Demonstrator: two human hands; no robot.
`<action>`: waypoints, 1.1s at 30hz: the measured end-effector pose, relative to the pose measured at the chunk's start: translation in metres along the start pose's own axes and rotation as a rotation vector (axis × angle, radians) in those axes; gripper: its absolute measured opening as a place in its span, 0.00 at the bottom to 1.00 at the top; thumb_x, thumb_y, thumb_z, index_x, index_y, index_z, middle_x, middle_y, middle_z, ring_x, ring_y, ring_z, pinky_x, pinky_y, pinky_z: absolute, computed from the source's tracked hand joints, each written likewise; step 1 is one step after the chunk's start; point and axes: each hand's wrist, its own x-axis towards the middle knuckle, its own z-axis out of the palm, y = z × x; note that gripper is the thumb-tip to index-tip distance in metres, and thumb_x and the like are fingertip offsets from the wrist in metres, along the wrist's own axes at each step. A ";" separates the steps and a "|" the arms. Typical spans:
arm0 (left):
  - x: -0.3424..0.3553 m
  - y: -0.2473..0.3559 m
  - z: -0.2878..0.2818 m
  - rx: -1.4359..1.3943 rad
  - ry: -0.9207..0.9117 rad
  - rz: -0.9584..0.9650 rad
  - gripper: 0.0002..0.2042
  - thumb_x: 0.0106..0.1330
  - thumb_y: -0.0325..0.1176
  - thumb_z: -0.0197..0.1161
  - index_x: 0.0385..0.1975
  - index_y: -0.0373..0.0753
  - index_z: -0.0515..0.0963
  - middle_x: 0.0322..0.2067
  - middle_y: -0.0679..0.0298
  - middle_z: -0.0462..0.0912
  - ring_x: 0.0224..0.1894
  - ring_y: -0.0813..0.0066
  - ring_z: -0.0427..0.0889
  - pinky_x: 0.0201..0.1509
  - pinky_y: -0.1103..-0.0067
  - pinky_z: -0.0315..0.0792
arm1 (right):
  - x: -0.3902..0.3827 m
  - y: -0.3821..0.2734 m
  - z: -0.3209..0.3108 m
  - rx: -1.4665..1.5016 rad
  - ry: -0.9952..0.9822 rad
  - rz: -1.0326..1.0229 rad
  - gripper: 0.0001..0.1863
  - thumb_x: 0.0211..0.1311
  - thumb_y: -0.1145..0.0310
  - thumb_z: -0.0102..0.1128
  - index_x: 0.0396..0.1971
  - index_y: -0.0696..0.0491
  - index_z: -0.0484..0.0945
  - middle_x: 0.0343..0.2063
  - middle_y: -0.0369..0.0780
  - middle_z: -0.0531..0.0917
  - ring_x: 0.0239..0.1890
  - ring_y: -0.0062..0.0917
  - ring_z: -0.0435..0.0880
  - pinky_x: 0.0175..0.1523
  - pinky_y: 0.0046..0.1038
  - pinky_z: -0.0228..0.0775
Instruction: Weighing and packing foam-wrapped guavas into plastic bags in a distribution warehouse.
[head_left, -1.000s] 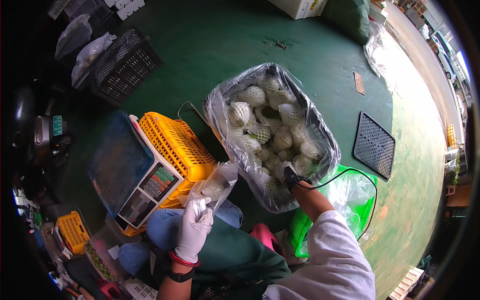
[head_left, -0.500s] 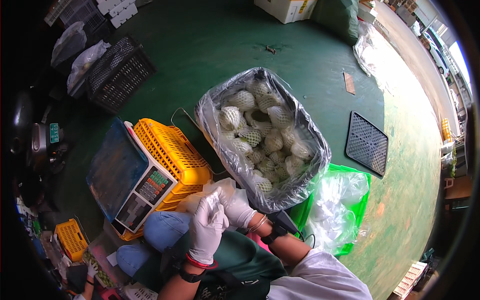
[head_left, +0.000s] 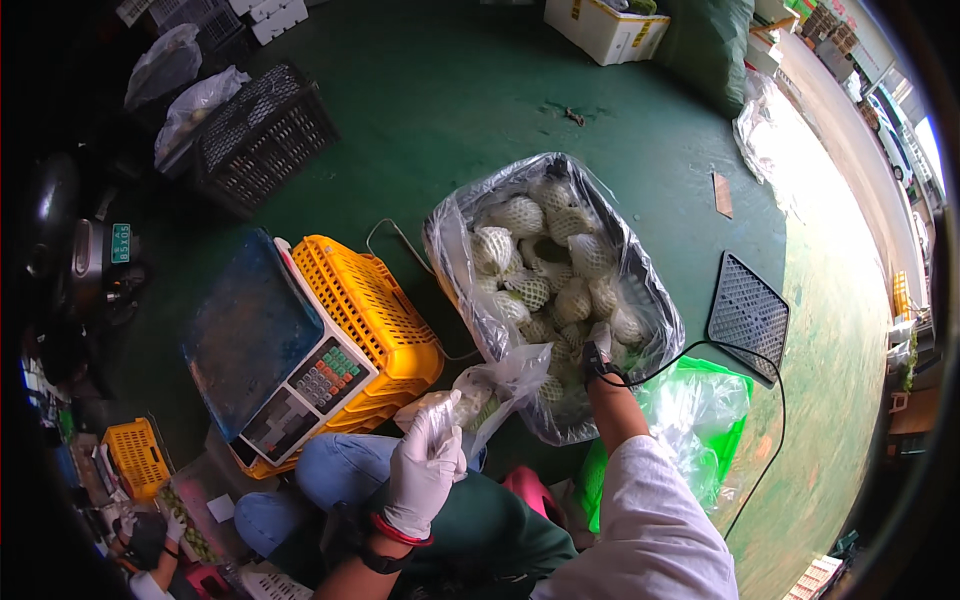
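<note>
My left hand (head_left: 424, 470), in a white glove, is closed on a thin clear plastic bag (head_left: 512, 380). The bag hangs open toward the right, above my knee; something pale and greenish shows through it, too blurred to name. My gloved right hand (head_left: 601, 340) reaches down into a box lined with clear plastic (head_left: 462, 290). Its fingers are hidden among round, pale green fruits in white foam nets (head_left: 520, 216), so I cannot see whether it grips one. A black cable hangs from the right wrist.
Left of the box, a scale (head_left: 255, 330) with a blue plate rests against stacked yellow crates (head_left: 375, 310). A green crate (head_left: 735, 400) of clear bags stands at the right, beside a black grid panel (head_left: 748, 315). A black crate (head_left: 262, 135) sits at the far left.
My right hand has left the bag and moved right and forward into the box. The left hand keeps the bag, which now spreads wider to the right. The view has shifted slightly.
</note>
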 end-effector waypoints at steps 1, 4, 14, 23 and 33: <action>0.001 0.001 -0.001 -0.002 0.010 0.001 0.18 0.70 0.23 0.47 0.59 0.36 0.67 0.19 0.73 0.68 0.17 0.89 0.62 0.20 0.89 0.59 | 0.000 0.002 0.004 -0.014 0.017 0.030 0.18 0.63 0.61 0.47 0.49 0.50 0.78 0.51 0.41 0.77 0.55 0.38 0.73 0.52 0.43 0.69; 0.008 0.001 -0.003 -0.042 -0.022 -0.015 0.18 0.70 0.22 0.48 0.59 0.36 0.67 0.20 0.73 0.69 0.17 0.89 0.62 0.20 0.88 0.58 | -0.005 0.010 0.009 -0.014 0.113 0.062 0.18 0.63 0.60 0.47 0.49 0.49 0.78 0.50 0.42 0.78 0.55 0.39 0.74 0.52 0.43 0.69; 0.015 -0.027 0.006 0.245 0.069 0.206 0.19 0.71 0.25 0.49 0.61 0.36 0.65 0.20 0.73 0.67 0.18 0.90 0.63 0.22 0.89 0.58 | -0.231 0.102 -0.162 2.401 0.355 -0.555 0.47 0.37 0.62 0.78 0.57 0.55 0.58 0.52 0.40 0.72 0.55 0.25 0.73 0.62 0.29 0.65; 0.000 0.009 -0.009 -0.049 0.124 0.061 0.19 0.69 0.22 0.47 0.59 0.33 0.67 0.20 0.75 0.66 0.19 0.91 0.60 0.22 0.90 0.56 | -0.152 0.064 -0.232 1.748 0.284 -0.685 0.18 0.55 0.76 0.53 0.47 0.50 0.77 0.45 0.46 0.79 0.50 0.34 0.79 0.56 0.34 0.68; 0.002 0.013 -0.015 -0.084 0.104 -0.038 0.20 0.68 0.22 0.53 0.60 0.35 0.68 0.25 0.74 0.69 0.22 0.90 0.63 0.27 0.90 0.61 | 0.021 -0.050 -0.162 0.693 0.668 -0.576 0.14 0.55 0.71 0.51 0.42 0.56 0.70 0.32 0.46 0.74 0.35 0.40 0.79 0.40 0.39 0.71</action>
